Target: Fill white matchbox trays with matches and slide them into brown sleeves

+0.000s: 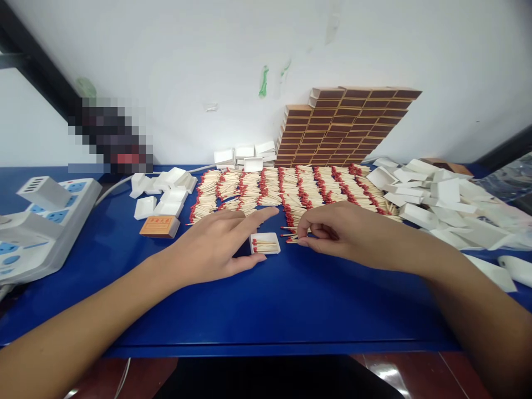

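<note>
A small white matchbox tray [273,236] lies on the blue table with a few red-headed matches [266,245] in it. My left hand [216,238] rests at the tray's left side, fingers stretched out and thumb apart. The thumb tip is at the tray's near left edge, and the index finger reaches past its far side. Just right of the tray, my right hand [353,235] has thumb and fingertips pinched on matches at the near end of a row. Their heads point left. Behind both hands spread several rows of loose matches [270,185].
Closed matchboxes [336,127] are stacked against the wall. White trays lie in a heap [440,194] at right and a smaller group [170,185] at left. An orange-labelled matchbox [160,226] and a power strip [62,221] are on the left.
</note>
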Available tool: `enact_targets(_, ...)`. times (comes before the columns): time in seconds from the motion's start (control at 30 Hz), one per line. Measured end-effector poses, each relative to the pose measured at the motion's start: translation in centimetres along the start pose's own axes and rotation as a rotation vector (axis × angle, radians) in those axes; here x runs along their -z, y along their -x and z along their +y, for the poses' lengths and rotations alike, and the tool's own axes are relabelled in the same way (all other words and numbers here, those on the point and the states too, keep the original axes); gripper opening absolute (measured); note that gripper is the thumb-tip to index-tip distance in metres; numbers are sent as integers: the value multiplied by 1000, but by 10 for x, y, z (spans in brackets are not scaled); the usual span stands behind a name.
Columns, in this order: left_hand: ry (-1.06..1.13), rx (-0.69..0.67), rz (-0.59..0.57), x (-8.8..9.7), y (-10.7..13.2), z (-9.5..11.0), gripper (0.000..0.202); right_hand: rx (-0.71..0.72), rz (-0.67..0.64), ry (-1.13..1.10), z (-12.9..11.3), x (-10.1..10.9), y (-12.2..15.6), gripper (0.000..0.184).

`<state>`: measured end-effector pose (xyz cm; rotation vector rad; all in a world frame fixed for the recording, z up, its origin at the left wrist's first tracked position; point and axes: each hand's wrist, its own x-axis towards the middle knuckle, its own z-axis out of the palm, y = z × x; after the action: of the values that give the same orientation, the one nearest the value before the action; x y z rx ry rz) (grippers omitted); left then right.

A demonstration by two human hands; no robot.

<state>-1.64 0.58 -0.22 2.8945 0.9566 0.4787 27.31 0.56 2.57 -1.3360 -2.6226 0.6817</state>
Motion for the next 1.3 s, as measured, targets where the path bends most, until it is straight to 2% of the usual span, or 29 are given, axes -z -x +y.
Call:
enact_targets(0.13,26,-17,16,-1,-1,4,67,38,105,-35,-12,-7,-3,19)
enact_targets(0.27,56,-25,-5,-2,-2,6,65,119,174,-29,-23,-24,-9,13)
enact_targets(0.47,83,-37,-12,-4,-2,6,66,195,227,21,-25,-43,-13,16)
enact_targets(0.57,73,-49,-3,-4,-1,5,65,204,221,42,-18,-39,-12,14)
enact_targets(0.73,20,-38,15,-3,0,4,68,117,226,96,2,-12,-6,15)
enact_targets(0.87,-7,-45,34,-2,0,2,68,129,47,78,13,2,-1,12)
enact_targets(1.0,-16,-52,50,-1,0,1,67,138,-26,6,13,0,-4,18)
enact_targets(1.17,-6,-49,44,-2,0,1,67,104,-77,-25,12,-6,-8,13)
enact_targets(1.3,-5,-37,30,-1,0,0,67,57,-34,-6,10,-7,-7,12)
